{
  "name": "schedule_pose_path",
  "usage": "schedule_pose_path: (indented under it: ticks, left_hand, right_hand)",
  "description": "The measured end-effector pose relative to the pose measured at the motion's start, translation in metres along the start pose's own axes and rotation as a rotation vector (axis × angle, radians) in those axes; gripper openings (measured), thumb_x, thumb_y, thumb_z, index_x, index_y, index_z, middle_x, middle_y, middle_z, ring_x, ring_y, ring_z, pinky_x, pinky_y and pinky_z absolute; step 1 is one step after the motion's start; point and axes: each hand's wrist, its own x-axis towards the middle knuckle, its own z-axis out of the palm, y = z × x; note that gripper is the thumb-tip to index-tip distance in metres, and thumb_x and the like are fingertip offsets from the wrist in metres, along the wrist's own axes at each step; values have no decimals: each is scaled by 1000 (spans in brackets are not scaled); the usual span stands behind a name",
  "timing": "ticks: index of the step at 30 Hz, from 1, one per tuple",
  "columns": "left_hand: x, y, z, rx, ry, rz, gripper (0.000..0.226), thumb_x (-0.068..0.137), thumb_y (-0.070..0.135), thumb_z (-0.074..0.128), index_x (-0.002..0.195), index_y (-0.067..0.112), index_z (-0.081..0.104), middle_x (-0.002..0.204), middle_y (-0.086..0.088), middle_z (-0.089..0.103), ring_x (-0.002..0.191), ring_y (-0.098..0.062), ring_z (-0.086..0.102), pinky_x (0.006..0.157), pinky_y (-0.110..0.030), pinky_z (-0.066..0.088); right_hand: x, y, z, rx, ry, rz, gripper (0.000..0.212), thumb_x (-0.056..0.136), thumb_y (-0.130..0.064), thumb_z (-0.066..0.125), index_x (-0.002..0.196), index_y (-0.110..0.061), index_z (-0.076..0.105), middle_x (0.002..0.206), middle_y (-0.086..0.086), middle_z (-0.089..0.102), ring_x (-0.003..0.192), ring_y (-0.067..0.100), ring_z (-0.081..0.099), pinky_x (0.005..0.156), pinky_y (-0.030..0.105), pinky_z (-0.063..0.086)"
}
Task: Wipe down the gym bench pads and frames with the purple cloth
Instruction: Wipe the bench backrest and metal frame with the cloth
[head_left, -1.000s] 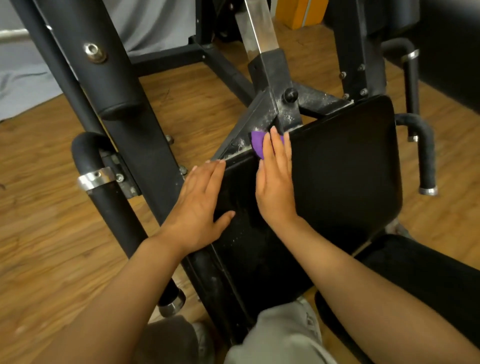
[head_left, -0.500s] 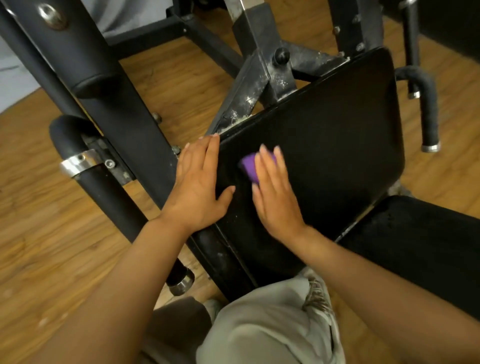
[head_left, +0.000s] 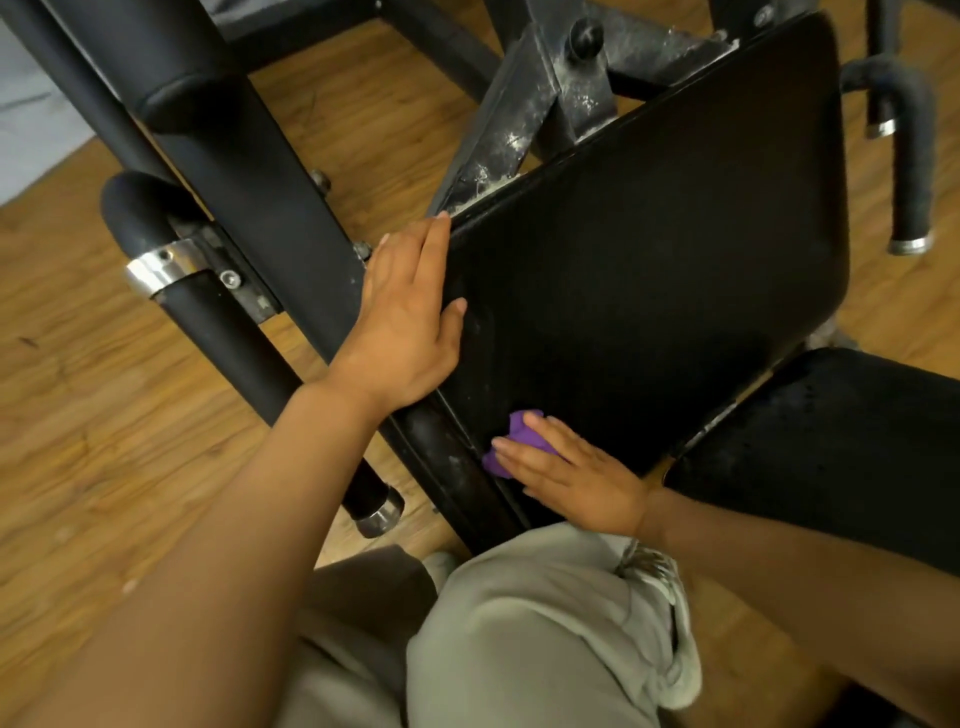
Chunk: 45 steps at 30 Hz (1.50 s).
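Flatly, both hands press the pad (head_left: 649, 270): left hand (head_left: 405, 322) bare, right hand (head_left: 571, 475) on purple cloth (head_left: 517, 436).

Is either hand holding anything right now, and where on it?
The right hand presses the bunched purple cloth under its fingers against the back pad, near its lower left edge. The left hand rests flat on the pad's left edge, holding nothing.
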Motion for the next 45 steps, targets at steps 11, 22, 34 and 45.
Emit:
schedule_pose_path:
  ticks: [11, 22, 34, 45]
  left_hand:
    - [1, -4, -5, -96, 12, 2, 55, 93, 9, 37, 146, -2, 29, 148, -20, 35, 138, -30, 31, 118, -38, 18]
    - [0, -7, 0, -39, 16, 34, 54, 94, 8, 38, 145, -5, 28, 146, -22, 36, 134, -34, 34, 116, -36, 19]
    - [-2, -6, 2, -8, 15, 19, 55, 95, 9, 38, 148, -1, 25, 149, -16, 33, 137, -29, 30, 117, -49, 19]
    - [-4, -5, 3, 25, 44, 14, 55, 95, 9, 36, 148, -3, 25, 148, -19, 33, 139, -30, 27, 120, -42, 11]
  right_hand:
    - [120, 19, -47, 272, 358, 603, 51, 98, -10, 38, 146, 0, 22, 154, 16, 23, 144, 38, 9, 120, 46, 3]
    - [0, 0, -13, -1, -98, -43, 93, 80, 4, 61, 151, -10, 4, 159, 3, 5, 147, 28, -3, 121, 38, -1]
    - [0, -48, 9, 233, 121, 496, 61, 98, -22, 39, 151, -12, 10, 153, 8, 18, 147, 30, -3, 119, 46, 12]
    - [14, -36, 3, 188, 120, 402, 57, 95, -21, 40, 147, -9, 20, 150, 10, 23, 147, 27, -4, 121, 40, 1]
